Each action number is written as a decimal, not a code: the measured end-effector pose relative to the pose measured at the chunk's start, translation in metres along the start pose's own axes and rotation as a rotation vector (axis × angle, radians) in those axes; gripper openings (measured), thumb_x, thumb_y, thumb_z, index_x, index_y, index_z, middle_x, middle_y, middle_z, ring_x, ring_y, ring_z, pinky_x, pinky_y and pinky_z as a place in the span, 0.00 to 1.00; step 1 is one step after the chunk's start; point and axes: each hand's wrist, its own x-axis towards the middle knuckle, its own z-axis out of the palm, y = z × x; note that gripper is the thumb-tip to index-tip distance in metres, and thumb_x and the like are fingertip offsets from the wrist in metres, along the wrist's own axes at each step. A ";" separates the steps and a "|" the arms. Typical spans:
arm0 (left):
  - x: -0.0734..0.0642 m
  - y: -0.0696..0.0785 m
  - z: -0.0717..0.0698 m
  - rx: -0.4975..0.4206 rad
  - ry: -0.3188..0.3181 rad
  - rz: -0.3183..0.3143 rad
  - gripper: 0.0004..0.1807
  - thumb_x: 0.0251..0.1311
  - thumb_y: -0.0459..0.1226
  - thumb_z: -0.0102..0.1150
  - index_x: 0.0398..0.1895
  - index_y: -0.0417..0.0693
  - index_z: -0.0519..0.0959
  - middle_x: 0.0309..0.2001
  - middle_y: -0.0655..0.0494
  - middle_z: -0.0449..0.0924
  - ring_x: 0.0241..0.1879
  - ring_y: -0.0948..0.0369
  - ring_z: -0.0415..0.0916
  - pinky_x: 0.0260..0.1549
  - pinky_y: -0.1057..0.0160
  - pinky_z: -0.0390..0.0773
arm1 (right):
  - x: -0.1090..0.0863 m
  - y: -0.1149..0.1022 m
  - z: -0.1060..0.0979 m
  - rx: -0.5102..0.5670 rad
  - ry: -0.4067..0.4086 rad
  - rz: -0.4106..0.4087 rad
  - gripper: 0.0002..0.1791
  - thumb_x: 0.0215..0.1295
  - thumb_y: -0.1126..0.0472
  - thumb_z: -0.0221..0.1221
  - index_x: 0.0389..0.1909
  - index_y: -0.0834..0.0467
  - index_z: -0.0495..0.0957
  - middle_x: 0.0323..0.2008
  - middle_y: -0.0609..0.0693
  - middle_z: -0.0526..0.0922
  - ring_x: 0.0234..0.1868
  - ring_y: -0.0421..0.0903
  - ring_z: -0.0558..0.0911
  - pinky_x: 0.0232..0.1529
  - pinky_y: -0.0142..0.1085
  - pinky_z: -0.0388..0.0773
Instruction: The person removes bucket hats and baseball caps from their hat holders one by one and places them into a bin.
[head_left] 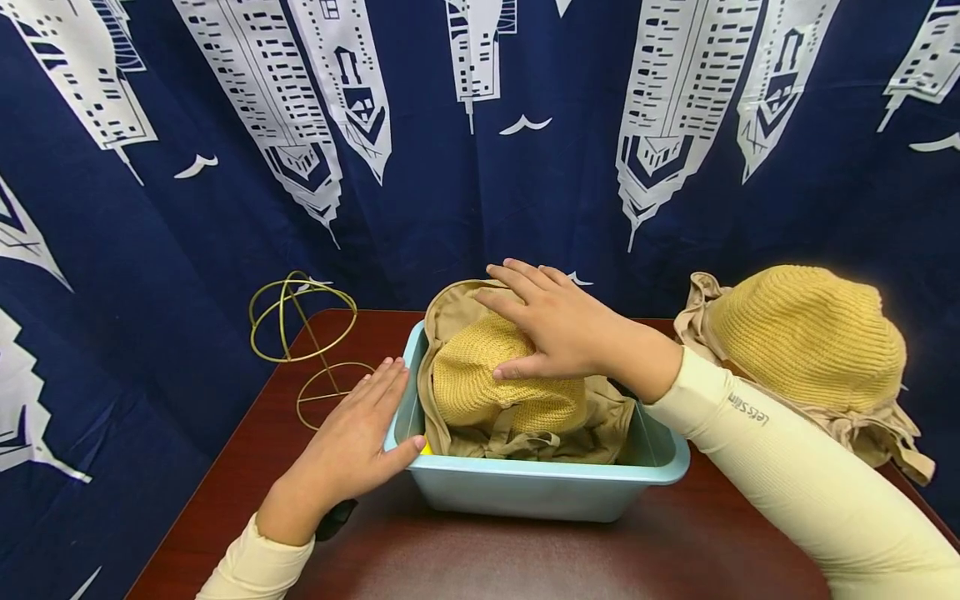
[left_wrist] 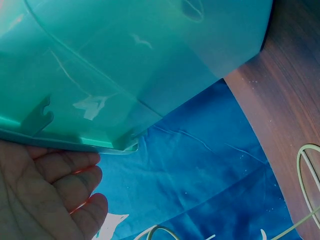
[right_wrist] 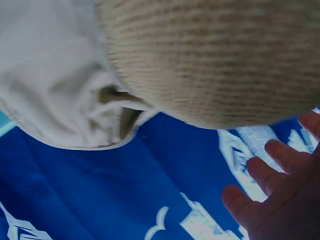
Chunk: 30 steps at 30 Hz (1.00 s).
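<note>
A yellow knitted hat [head_left: 480,367] with a tan cloth brim [head_left: 450,312] and ties lies in a light blue plastic bin [head_left: 525,472]. My right hand [head_left: 558,325] is over the crown, fingers extended and slightly spread. In the right wrist view the ribbed crown [right_wrist: 215,60] fills the top, with the right hand [right_wrist: 280,185] at lower right, fingers apart. My left hand [head_left: 360,433] lies along the bin's left rim with straight fingers. In the left wrist view the left hand [left_wrist: 50,190] is right at the rim, against the bin's outer wall [left_wrist: 125,60].
A second yellow knitted hat [head_left: 810,342] with tan ties rests at the right of the dark red table [head_left: 525,558]. A gold wire stand [head_left: 322,354] is at the back left. Something yellow [head_left: 427,446] shows inside the bin. A blue patterned cloth [head_left: 487,208] hangs behind.
</note>
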 end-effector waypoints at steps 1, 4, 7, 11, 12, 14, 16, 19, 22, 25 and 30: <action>0.000 0.000 0.000 0.002 0.003 0.002 0.46 0.63 0.58 0.52 0.72 0.31 0.62 0.74 0.40 0.57 0.75 0.49 0.49 0.70 0.45 0.56 | 0.002 0.003 0.003 0.006 -0.027 0.022 0.52 0.58 0.22 0.51 0.75 0.51 0.60 0.75 0.58 0.57 0.76 0.57 0.50 0.69 0.60 0.54; 0.000 0.000 0.000 0.002 0.005 0.005 0.46 0.63 0.58 0.52 0.71 0.31 0.63 0.74 0.40 0.58 0.75 0.49 0.50 0.69 0.44 0.57 | 0.008 0.011 0.014 0.038 -0.116 0.078 0.54 0.58 0.21 0.49 0.78 0.50 0.55 0.77 0.58 0.52 0.78 0.57 0.45 0.70 0.62 0.48; 0.000 0.000 0.001 0.000 0.004 0.007 0.46 0.63 0.59 0.52 0.72 0.31 0.62 0.74 0.40 0.58 0.75 0.48 0.51 0.69 0.44 0.57 | 0.012 0.017 0.026 0.061 -0.187 0.116 0.57 0.57 0.19 0.47 0.79 0.50 0.51 0.78 0.57 0.47 0.78 0.57 0.41 0.71 0.63 0.45; 0.001 0.000 0.000 -0.002 0.000 0.007 0.46 0.63 0.58 0.53 0.72 0.31 0.62 0.74 0.40 0.57 0.75 0.48 0.50 0.69 0.44 0.57 | 0.016 0.023 0.036 0.063 -0.240 0.151 0.60 0.54 0.16 0.44 0.80 0.48 0.46 0.79 0.57 0.41 0.78 0.56 0.36 0.71 0.62 0.42; 0.001 0.000 0.000 -0.001 -0.001 0.006 0.46 0.63 0.58 0.53 0.72 0.31 0.62 0.74 0.40 0.57 0.75 0.48 0.50 0.69 0.44 0.57 | 0.017 0.023 0.037 0.062 -0.249 0.158 0.60 0.53 0.15 0.43 0.80 0.47 0.45 0.79 0.56 0.40 0.78 0.56 0.35 0.72 0.62 0.42; 0.000 0.000 0.000 0.002 -0.003 0.003 0.46 0.63 0.58 0.53 0.72 0.31 0.62 0.74 0.40 0.57 0.75 0.48 0.50 0.69 0.45 0.56 | 0.019 0.024 0.039 0.059 -0.272 0.171 0.61 0.52 0.14 0.41 0.80 0.46 0.43 0.79 0.56 0.38 0.78 0.56 0.33 0.72 0.61 0.42; 0.000 -0.001 0.000 0.007 -0.004 0.001 0.45 0.63 0.58 0.52 0.72 0.31 0.62 0.74 0.40 0.58 0.75 0.47 0.51 0.69 0.44 0.57 | 0.022 0.025 0.039 0.061 -0.294 0.180 0.61 0.52 0.14 0.40 0.80 0.45 0.42 0.79 0.57 0.38 0.78 0.56 0.33 0.72 0.61 0.41; 0.000 -0.002 -0.001 0.010 -0.007 -0.005 0.45 0.63 0.58 0.52 0.71 0.31 0.63 0.74 0.40 0.58 0.75 0.48 0.51 0.69 0.45 0.57 | 0.024 0.028 0.041 0.072 -0.325 0.186 0.60 0.53 0.14 0.40 0.80 0.45 0.42 0.79 0.58 0.38 0.78 0.57 0.34 0.72 0.61 0.41; 0.001 -0.002 -0.001 0.012 -0.008 -0.004 0.45 0.63 0.58 0.52 0.71 0.31 0.63 0.74 0.40 0.58 0.75 0.48 0.51 0.69 0.45 0.57 | 0.023 0.032 0.044 0.085 -0.345 0.184 0.59 0.54 0.16 0.41 0.80 0.46 0.43 0.78 0.61 0.41 0.78 0.58 0.39 0.72 0.61 0.42; 0.001 0.000 0.000 0.008 -0.009 -0.003 0.45 0.63 0.59 0.52 0.71 0.31 0.63 0.74 0.40 0.58 0.75 0.48 0.51 0.70 0.45 0.56 | 0.021 0.035 0.048 0.094 -0.332 0.168 0.58 0.56 0.16 0.42 0.80 0.46 0.44 0.77 0.61 0.47 0.77 0.58 0.46 0.71 0.61 0.47; 0.001 0.001 -0.002 0.009 -0.002 0.002 0.46 0.63 0.59 0.52 0.71 0.31 0.63 0.74 0.40 0.58 0.75 0.48 0.51 0.70 0.46 0.56 | 0.017 0.035 0.046 0.116 -0.264 0.125 0.56 0.57 0.17 0.43 0.80 0.46 0.48 0.75 0.59 0.55 0.74 0.57 0.55 0.67 0.60 0.53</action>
